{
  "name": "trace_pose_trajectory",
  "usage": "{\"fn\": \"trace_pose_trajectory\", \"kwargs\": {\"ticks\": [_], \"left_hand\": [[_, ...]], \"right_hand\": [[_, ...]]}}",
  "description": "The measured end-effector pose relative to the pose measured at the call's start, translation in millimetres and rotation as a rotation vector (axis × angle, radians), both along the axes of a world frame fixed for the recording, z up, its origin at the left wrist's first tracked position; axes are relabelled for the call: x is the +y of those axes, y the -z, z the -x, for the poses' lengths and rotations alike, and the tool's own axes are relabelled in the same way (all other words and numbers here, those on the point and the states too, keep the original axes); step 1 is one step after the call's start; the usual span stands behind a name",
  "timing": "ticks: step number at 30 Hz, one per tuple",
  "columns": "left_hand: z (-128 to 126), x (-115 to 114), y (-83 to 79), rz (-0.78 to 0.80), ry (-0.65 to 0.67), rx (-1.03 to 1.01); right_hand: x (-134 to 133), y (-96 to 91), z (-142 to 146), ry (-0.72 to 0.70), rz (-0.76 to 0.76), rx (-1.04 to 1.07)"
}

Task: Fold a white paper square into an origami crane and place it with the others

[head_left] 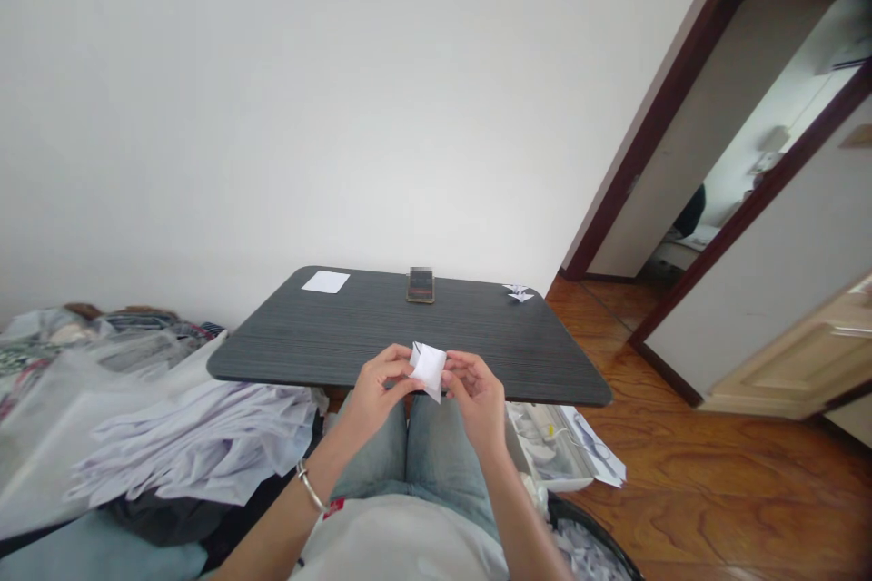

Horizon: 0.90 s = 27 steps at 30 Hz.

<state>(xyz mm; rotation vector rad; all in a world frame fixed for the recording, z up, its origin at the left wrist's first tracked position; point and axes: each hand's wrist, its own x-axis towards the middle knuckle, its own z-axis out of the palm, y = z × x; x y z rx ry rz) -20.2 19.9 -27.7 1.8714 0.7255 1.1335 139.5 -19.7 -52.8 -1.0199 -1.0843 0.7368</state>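
Observation:
A small folded piece of white paper (429,369) is pinched between both hands just over the near edge of the dark table (341,336). My left hand (378,386) grips its left side with thumb and fingers closed; a thin bracelet circles that wrist. My right hand (477,395) pinches its right side. Both hands hover above my lap in light jeans.
On the table's far side lie a flat white sheet (325,281), a small dark upright object (421,285) and a folded paper figure (520,293). Crumpled clothing and plastic (170,436) pile up at left. Papers (579,454) lie on the wooden floor at right, near an open doorway.

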Motion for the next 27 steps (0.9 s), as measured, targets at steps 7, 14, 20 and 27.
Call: {"fn": "trace_pose_trajectory", "kwargs": {"ticks": [7, 14, 20, 27], "left_hand": [[-6.9, -3.6, 5.7, 0.003, -0.103, -0.107], [-9.1, -3.2, 12.4, 0.006, -0.076, -0.140], [-11.1, -4.3, 10.4, 0.092, -0.083, -0.211], [-12.0, -4.4, 7.8, 0.167, -0.062, -0.272]], "right_hand": [[-3.8, -4.0, 7.0, 0.014, -0.056, -0.139], [-1.7, -1.1, 9.3, -0.004, -0.074, -0.117], [0.3, 2.6, 7.9, -0.016, -0.076, -0.089], [2.9, 7.1, 7.4, -0.039, -0.089, -0.052]]}}
